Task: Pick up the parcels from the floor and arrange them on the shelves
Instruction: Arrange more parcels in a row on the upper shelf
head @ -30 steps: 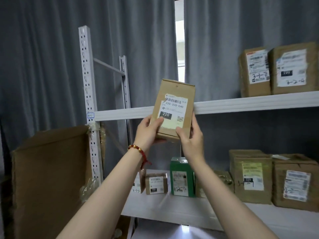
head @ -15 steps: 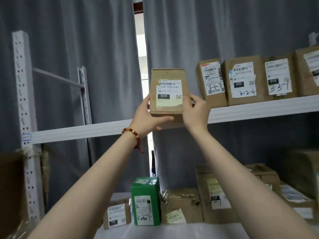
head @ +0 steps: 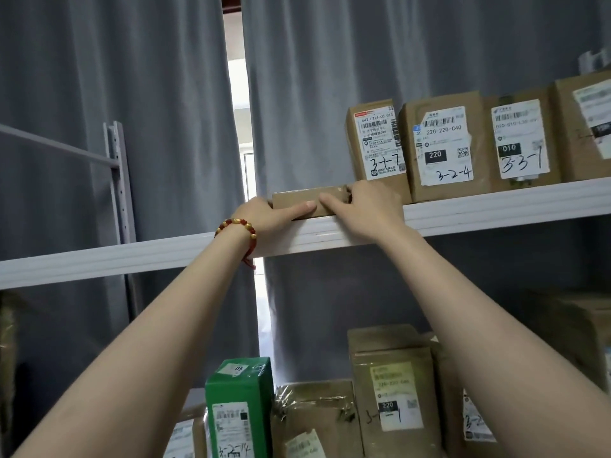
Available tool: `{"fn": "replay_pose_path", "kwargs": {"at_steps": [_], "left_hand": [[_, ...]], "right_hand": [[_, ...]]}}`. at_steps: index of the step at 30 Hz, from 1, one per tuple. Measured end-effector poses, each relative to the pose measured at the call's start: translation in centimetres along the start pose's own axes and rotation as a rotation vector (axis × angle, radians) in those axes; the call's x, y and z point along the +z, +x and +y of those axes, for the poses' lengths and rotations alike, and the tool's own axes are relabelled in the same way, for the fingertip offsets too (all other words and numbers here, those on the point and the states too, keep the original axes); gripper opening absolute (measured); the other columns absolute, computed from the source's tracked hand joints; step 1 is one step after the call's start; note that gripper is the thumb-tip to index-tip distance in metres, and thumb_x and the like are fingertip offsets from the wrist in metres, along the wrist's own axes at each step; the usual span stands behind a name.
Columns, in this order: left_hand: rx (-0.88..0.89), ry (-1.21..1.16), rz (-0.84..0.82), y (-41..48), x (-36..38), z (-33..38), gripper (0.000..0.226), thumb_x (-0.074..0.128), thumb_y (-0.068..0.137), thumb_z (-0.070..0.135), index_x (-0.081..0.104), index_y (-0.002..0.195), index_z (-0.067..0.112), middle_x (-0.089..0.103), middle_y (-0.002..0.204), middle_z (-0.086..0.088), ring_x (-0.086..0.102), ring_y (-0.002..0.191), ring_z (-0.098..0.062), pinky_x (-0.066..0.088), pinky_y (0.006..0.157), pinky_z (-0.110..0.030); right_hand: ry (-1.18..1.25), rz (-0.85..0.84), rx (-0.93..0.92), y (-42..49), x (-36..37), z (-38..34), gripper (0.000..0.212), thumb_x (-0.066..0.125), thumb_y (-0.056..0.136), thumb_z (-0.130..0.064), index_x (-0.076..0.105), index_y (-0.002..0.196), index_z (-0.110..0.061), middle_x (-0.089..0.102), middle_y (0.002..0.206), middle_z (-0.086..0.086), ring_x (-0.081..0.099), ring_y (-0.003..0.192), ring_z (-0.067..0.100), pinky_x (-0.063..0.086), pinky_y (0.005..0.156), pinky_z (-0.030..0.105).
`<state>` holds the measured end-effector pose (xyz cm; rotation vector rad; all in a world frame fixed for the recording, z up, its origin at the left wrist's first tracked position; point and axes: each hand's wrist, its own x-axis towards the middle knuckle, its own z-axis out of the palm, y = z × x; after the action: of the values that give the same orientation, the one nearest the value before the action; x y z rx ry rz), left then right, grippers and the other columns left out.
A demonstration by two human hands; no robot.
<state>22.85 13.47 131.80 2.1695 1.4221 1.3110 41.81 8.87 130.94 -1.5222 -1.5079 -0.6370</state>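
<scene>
A flat brown parcel lies on its side at the front edge of the white upper shelf, just left of the row of standing boxes. My left hand holds its left end, the thumb stretched along the front face. My right hand holds its right end, thumb along the front and fingers curled over the top. The parcel's label is hidden.
Labelled boxes marked 3-1-7, 3-2-4 and 3-3-1 stand to the right on the same shelf. Below, a green box and brown parcels fill the lower shelf. A grey upright and grey curtains stand behind.
The parcel was held upright in front of the shelf with its label facing me; both hands have raised it and laid it flat on the upper shelf.
</scene>
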Motion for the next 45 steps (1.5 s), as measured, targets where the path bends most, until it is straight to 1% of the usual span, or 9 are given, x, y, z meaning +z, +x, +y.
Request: {"fn": "replay_pose_path", "kwargs": {"at_steps": [6, 10, 14, 19, 26, 29, 35, 39, 45], "left_hand": [[-0.047, 0.035, -0.040, 1.9, 0.8, 0.6, 0.077, 0.072, 0.063, 0.075, 0.066, 0.114, 0.018, 0.062, 0.113, 0.004, 0.059, 0.096, -0.016, 0.042, 0.077, -0.030], [-0.031, 0.021, -0.019, 2.5, 1.5, 0.9, 0.077, 0.073, 0.067, 0.066, 0.060, 0.125, 0.016, 0.059, 0.121, 0.003, 0.056, 0.105, -0.021, 0.041, 0.086, -0.031], [-0.014, 0.100, 0.068, 1.9, 2.3, 1.0, 0.088, 0.062, 0.050, 0.081, 0.064, 0.120, 0.028, 0.063, 0.119, 0.007, 0.058, 0.109, -0.023, 0.043, 0.102, -0.040], [0.002, 0.244, 0.124, 0.6, 2.6, 1.4, 0.062, 0.056, 0.072, 0.078, 0.064, 0.118, 0.037, 0.062, 0.114, 0.011, 0.057, 0.107, -0.021, 0.040, 0.105, -0.044], [0.054, 0.232, 0.130, -0.4, 2.4, 1.3, 0.052, 0.047, 0.084, 0.070, 0.060, 0.123, 0.039, 0.061, 0.123, 0.008, 0.055, 0.116, -0.022, 0.035, 0.109, -0.046], [0.053, 0.103, 0.106, -0.3, 2.1, 1.5, 0.063, 0.038, 0.086, 0.073, 0.062, 0.121, 0.027, 0.061, 0.123, 0.002, 0.055, 0.114, -0.023, 0.039, 0.106, -0.045], [-0.018, -0.071, 0.161, 0.8, 1.8, 2.2, 0.044, 0.038, 0.098, 0.056, 0.056, 0.104, 0.016, 0.068, 0.104, -0.010, 0.061, 0.102, -0.027, 0.047, 0.091, -0.039], [-0.053, -0.113, 0.107, 1.3, 1.6, 2.5, 0.031, 0.046, 0.099, 0.044, 0.053, 0.102, 0.014, 0.063, 0.100, -0.010, 0.058, 0.087, -0.020, 0.041, 0.067, -0.026], [-0.073, -0.162, 0.030, 1.4, 0.4, 2.3, 0.039, 0.052, 0.097, 0.036, 0.059, 0.123, 0.007, 0.066, 0.106, -0.013, 0.060, 0.093, -0.020, 0.036, 0.066, -0.025]], "right_hand": [[-0.067, 0.169, -0.086, -0.2, 1.0, 0.4, 0.040, 0.052, 0.090, -0.046, 0.058, 0.115, -0.015, 0.068, 0.104, 0.008, 0.058, 0.100, 0.031, 0.033, 0.067, 0.033], [-0.094, 0.242, -0.120, -0.4, 1.7, 0.8, 0.040, 0.048, 0.092, -0.046, 0.058, 0.112, -0.013, 0.066, 0.101, 0.009, 0.055, 0.099, 0.029, 0.030, 0.066, 0.032], [-0.106, 0.275, -0.116, -0.6, 2.4, 0.8, 0.045, 0.047, 0.093, -0.044, 0.061, 0.114, -0.007, 0.064, 0.112, 0.013, 0.051, 0.109, 0.030, 0.036, 0.073, 0.036], [-0.131, 0.274, -0.113, -0.8, 2.5, 0.8, 0.049, 0.041, 0.095, -0.041, 0.065, 0.112, -0.002, 0.064, 0.114, 0.017, 0.051, 0.111, 0.033, 0.040, 0.087, 0.041], [-0.160, 0.268, -0.110, -1.0, 2.7, 0.5, 0.045, 0.038, 0.096, -0.038, 0.063, 0.111, -0.004, 0.065, 0.110, 0.017, 0.056, 0.103, 0.034, 0.039, 0.087, 0.041], [-0.122, 0.246, -0.108, -1.0, 2.2, 0.4, 0.038, 0.041, 0.095, -0.037, 0.059, 0.112, -0.007, 0.065, 0.107, 0.017, 0.059, 0.098, 0.034, 0.040, 0.084, 0.041], [-0.009, 0.222, -0.114, -1.0, 1.4, 0.7, 0.033, 0.051, 0.095, -0.037, 0.052, 0.117, -0.012, 0.062, 0.111, 0.013, 0.060, 0.096, 0.033, 0.036, 0.072, 0.035], [0.043, 0.241, -0.126, -1.0, 1.4, 1.0, 0.030, 0.054, 0.095, -0.034, 0.052, 0.116, -0.013, 0.061, 0.110, 0.011, 0.058, 0.094, 0.031, 0.031, 0.069, 0.031], [0.069, 0.256, -0.134, -1.1, 1.5, 0.9, 0.031, 0.054, 0.095, -0.032, 0.051, 0.119, -0.013, 0.060, 0.109, 0.008, 0.053, 0.085, 0.026, 0.030, 0.067, 0.030]]}}
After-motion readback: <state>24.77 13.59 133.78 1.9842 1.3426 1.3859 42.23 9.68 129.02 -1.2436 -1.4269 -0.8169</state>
